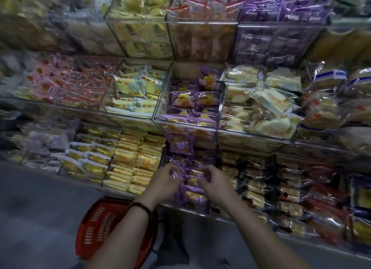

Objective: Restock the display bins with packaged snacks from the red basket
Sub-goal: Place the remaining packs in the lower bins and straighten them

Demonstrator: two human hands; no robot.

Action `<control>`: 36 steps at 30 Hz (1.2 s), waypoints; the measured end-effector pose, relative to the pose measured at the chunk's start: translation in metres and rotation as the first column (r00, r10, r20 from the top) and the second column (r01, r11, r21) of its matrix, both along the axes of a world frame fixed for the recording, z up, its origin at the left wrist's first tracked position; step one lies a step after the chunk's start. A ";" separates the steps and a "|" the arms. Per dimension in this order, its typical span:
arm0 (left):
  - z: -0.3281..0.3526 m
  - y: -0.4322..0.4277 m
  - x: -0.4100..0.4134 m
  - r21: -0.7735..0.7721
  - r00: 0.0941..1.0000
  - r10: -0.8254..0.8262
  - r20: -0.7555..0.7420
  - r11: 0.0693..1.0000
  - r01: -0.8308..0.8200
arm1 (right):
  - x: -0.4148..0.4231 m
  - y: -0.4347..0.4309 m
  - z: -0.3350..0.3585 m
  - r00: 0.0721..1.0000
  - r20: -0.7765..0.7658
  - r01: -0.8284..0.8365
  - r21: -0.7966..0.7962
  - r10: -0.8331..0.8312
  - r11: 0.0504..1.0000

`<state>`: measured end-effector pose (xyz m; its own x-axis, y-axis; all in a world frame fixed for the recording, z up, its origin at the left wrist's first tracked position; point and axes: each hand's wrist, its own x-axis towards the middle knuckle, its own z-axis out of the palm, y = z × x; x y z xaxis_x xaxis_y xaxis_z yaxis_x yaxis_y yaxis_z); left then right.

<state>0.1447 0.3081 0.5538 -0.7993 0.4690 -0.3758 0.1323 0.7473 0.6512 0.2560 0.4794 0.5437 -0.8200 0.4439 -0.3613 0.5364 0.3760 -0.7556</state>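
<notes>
With the red basket [100,224] sitting empty-looking below your left forearm, your left hand [164,181] and right hand [215,185] are curling their fingers around purple-wrapped snack packets [193,196] in the lowest clear bin [200,209], probably to settle them into neat rows.

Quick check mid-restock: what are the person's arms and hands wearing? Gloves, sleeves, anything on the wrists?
No gloves on the left hand or the right hand, and both forearms are bare with no sleeve in view. A thin dark band circles the left wrist; the right wrist shows nothing worn. Rings cannot be made out in the blur.
</notes>
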 end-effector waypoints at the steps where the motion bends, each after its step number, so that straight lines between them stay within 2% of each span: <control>1: -0.003 0.002 -0.014 0.015 1.000 0.007 0.012 1.000 -0.007 | -0.011 0.000 -0.001 1.000 0.019 0.014 -0.005 -0.014 1.000; 5: -0.012 0.007 -0.074 0.098 0.995 0.052 0.081 0.993 -0.060 | -0.055 -0.002 -0.005 0.991 0.069 0.119 -0.056 -0.115 0.991; 8: -0.021 0.013 -0.107 0.163 0.979 0.082 0.187 0.980 -0.113 | -0.092 -0.005 -0.011 0.972 0.091 0.226 -0.104 -0.217 0.969; 13: -0.033 0.032 -0.129 0.246 0.940 0.079 0.333 0.955 -0.168 | -0.144 0.015 -0.061 0.922 0.187 0.371 -0.180 -0.339 0.911; 17: -0.053 0.035 -0.138 0.233 0.895 0.087 0.437 0.950 -0.206 | -0.170 0.018 -0.081 0.900 0.245 0.416 -0.235 -0.361 0.878; 19: -0.059 0.038 -0.141 0.228 0.863 0.122 0.490 0.938 -0.262 | -0.183 0.025 -0.124 0.882 0.272 0.456 -0.282 -0.385 0.845; 25: -0.068 0.044 -0.141 0.222 0.818 0.126 0.561 0.929 -0.296 | -0.182 0.000 -0.078 0.869 0.232 0.480 -0.171 -0.438 0.860; 28: -0.068 0.041 -0.141 0.251 0.880 0.106 0.462 0.937 -0.245 | -0.169 0.006 -0.093 0.841 0.203 0.541 -0.297 -0.502 0.787; 30: -0.061 0.037 -0.135 0.216 0.960 0.072 0.272 0.967 -0.134 | -0.157 0.011 -0.092 0.826 0.147 0.552 -0.400 -0.544 0.731; 32: -0.057 0.031 -0.126 0.220 0.995 0.000 0.101 0.975 -0.022 | -0.139 0.010 -0.067 0.815 0.063 0.546 -0.411 -0.575 0.730; 33: -0.057 0.030 -0.119 0.257 0.997 -0.042 0.067 0.966 0.023 | -0.128 0.011 -0.059 0.814 0.016 0.541 -0.384 -0.580 0.748; 36: -0.052 0.038 -0.100 0.308 0.976 -0.150 0.157 0.947 0.096 | -0.089 0.025 -0.053 0.806 -0.091 0.526 -0.343 -0.585 0.778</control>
<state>0.0446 0.3462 0.5017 -0.6619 0.6712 -0.3337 0.0741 0.5015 0.8620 0.1668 0.5046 0.4908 -0.5250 0.7427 -0.4156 0.4253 -0.1940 -0.8840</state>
